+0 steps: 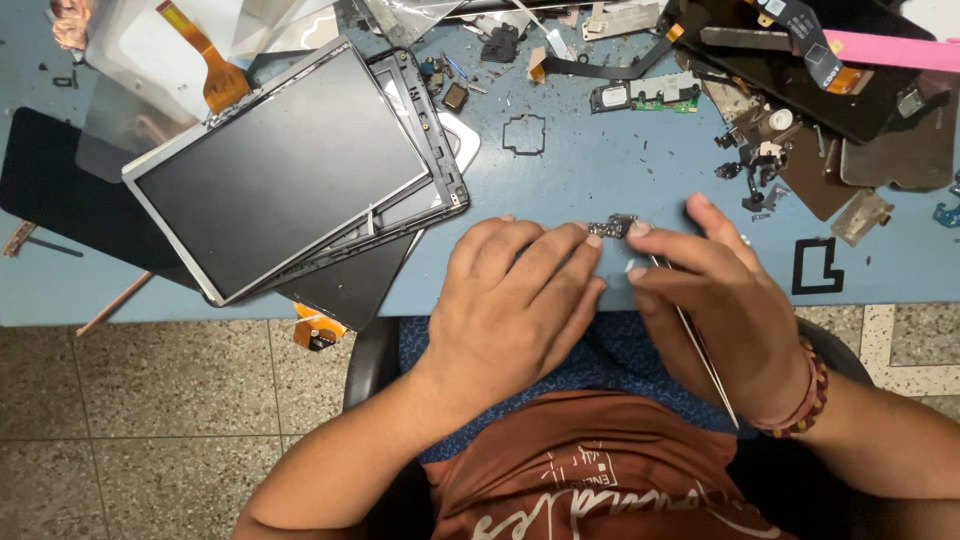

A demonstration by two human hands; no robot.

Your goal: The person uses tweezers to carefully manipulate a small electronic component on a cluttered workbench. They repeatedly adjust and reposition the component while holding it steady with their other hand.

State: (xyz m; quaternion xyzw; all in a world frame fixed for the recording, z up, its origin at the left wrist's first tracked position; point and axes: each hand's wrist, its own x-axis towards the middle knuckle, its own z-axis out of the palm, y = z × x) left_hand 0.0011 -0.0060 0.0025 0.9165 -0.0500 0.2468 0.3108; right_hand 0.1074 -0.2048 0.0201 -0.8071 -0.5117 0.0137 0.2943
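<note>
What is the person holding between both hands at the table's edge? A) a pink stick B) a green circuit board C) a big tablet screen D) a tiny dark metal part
D: the fingertips of the left hand and the right hand pinch a tiny dark metal part over the blue table, while the tablet screen lies untouched to the left.

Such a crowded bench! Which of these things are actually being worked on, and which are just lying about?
In hand:
small metal part, pinched between left hand and right hand
thin metal tool, in the right hand

Lying about:
tablet screen and frame
green circuit board
pink strip
black L-shaped piece
square black gasket
</note>
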